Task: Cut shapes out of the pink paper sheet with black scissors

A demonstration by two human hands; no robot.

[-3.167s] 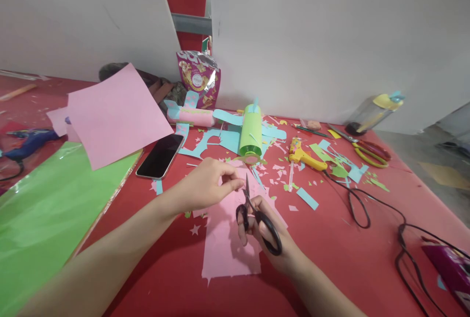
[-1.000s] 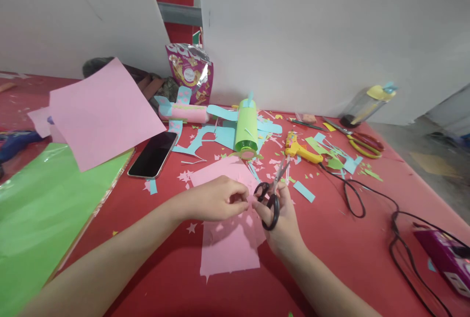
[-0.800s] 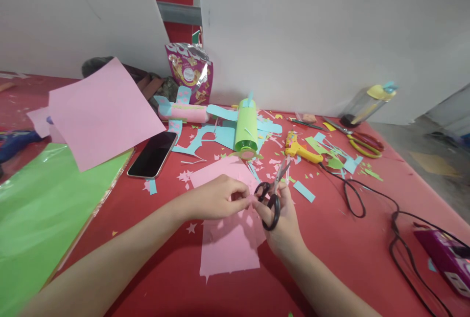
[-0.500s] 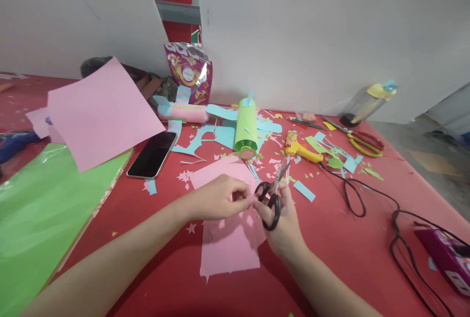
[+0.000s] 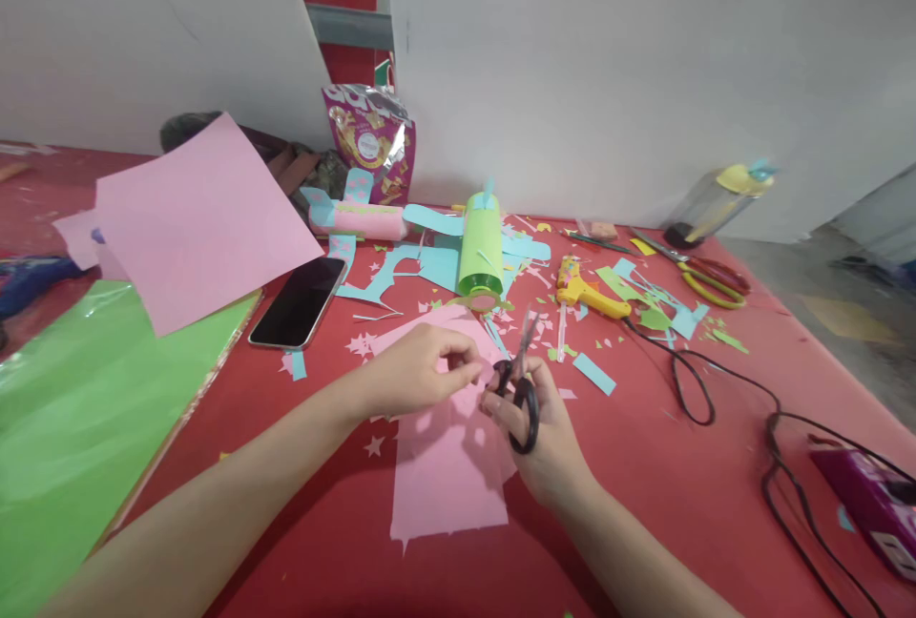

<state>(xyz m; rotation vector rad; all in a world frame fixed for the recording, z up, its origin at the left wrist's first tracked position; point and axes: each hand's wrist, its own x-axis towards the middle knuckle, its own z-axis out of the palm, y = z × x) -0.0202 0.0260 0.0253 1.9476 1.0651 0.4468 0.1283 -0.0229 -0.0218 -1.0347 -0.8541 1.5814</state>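
My right hand (image 5: 548, 427) is closed on a pair of scissors (image 5: 526, 399) with black handles, their blades pointing up and away. My left hand (image 5: 426, 372) is just left of it, thumb and fingertips curled together in a pinch; whatever they hold is too small to make out. Below both hands lies a pink paper sheet (image 5: 447, 494) with a ragged near edge. Another pink piece (image 5: 401, 337) shows behind my left hand. A small pink paper star (image 5: 373, 445) rests on the red table, left of the sheet.
Beyond my hands stands a green paper tube (image 5: 481, 241) with blue wings, among scraps. A yellow glue gun (image 5: 587, 292) trails a black cord to a purple power strip (image 5: 869, 504). At left are a phone (image 5: 297, 303), pink sheet (image 5: 200, 217) and green paper pack (image 5: 64, 427).
My hands have parted slightly; the small pink piece pinched between them no longer shows clearly. The scissors have tilted and shifted a little left with my right hand.
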